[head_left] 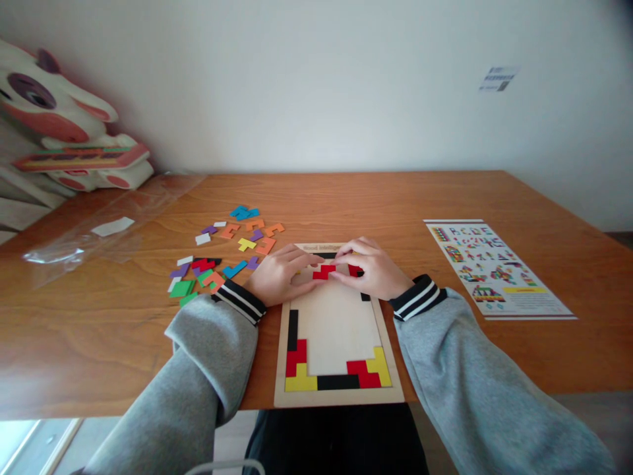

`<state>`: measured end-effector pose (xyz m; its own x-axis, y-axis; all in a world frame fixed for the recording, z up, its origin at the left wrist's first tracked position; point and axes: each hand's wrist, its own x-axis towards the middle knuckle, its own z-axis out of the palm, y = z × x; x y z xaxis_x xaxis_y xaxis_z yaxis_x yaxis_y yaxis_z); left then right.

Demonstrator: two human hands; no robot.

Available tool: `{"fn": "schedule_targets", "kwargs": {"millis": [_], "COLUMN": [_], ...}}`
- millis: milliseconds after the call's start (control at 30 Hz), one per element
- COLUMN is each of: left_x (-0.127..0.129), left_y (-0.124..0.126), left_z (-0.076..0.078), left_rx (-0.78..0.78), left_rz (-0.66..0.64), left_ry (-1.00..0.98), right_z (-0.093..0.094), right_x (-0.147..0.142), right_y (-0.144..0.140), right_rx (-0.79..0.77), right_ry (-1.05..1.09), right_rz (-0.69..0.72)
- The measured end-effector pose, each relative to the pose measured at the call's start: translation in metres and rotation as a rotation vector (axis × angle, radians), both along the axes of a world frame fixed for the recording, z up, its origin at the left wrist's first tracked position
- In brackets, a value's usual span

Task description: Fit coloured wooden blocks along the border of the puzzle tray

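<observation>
A wooden puzzle board (281, 356) lies on the table in front of me, with red, yellow and black pieces along its inner edge. Near its top, a red zigzag puzzle piece (324, 272) sits between my two hands. My left hand (283, 274) grips that piece from the left, its thumb and fingers closed toward it. From the right, my right hand (372, 267) has its thumb and fingertips at the same piece. Another red piece (354, 270) shows partly under my right fingers. A black piece (325, 255) lies at the top edge. Some top-corner pieces are hidden by my hands.
Several loose coloured pieces (182, 288) are scattered left of the board. A printed pattern sheet (494, 264) lies to the right. A clear plastic bag (113, 227) rests at the left, near a cow-shaped toy keyboard (84, 158). The wall (346, 99) stands behind the table.
</observation>
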<state>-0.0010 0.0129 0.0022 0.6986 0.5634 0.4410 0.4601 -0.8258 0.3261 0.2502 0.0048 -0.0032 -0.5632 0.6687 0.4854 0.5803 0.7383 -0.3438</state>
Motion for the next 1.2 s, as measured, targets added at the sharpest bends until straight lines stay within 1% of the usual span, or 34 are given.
{"fn": "schedule_targets", "kwargs": {"millis": [67, 367, 533, 600, 667, 767, 833, 900, 1067, 1200], "left_x": [0.001, 0.0, -0.008, -0.012, -0.014, -0.015, -0.016, -0.017, -0.021, -0.023], "left_y": [-0.001, 0.002, 0.006, 0.008, 0.008, 0.008, 0.007, 0.007, 0.007, 0.008], "left_z": [0.0, -0.004, -0.002, -0.003, -0.003, -0.003, -0.002, 0.001, 0.006, 0.005], "left_rx": [0.004, 0.062, 0.087, 0.107, 0.113, 0.084, 0.073, 0.074, 0.122, 0.116], "left_rz": [-0.028, -0.003, 0.1, 0.112, 0.081, -0.017, -0.076, -0.104, -0.06, -0.026], "left_ry": [0.014, -0.051, -0.047, -0.062, -0.064, -0.034, -0.035, -0.039, -0.025, -0.017], "right_z": [0.0, -0.002, -0.004, -0.004, -0.003, -0.003, -0.004, -0.004, -0.004, -0.002], "right_x": [-0.001, -0.004, -0.004, -0.004, -0.004, -0.004, -0.004, -0.004, -0.003, -0.004], "right_y": [0.0, 0.001, 0.001, 0.001, 0.0, 0.0, 0.0, 0.0, -0.001, -0.002], "right_rx": [0.006, 0.022, 0.046, 0.043, 0.033, 0.021, 0.018, 0.017, 0.018, 0.002], "right_ry": [0.006, 0.026, 0.05, 0.044, 0.032, 0.022, 0.022, 0.026, 0.034, 0.016], "right_rz": [-0.007, -0.028, -0.062, -0.063, -0.057, -0.047, -0.038, -0.03, -0.002, 0.025]}}
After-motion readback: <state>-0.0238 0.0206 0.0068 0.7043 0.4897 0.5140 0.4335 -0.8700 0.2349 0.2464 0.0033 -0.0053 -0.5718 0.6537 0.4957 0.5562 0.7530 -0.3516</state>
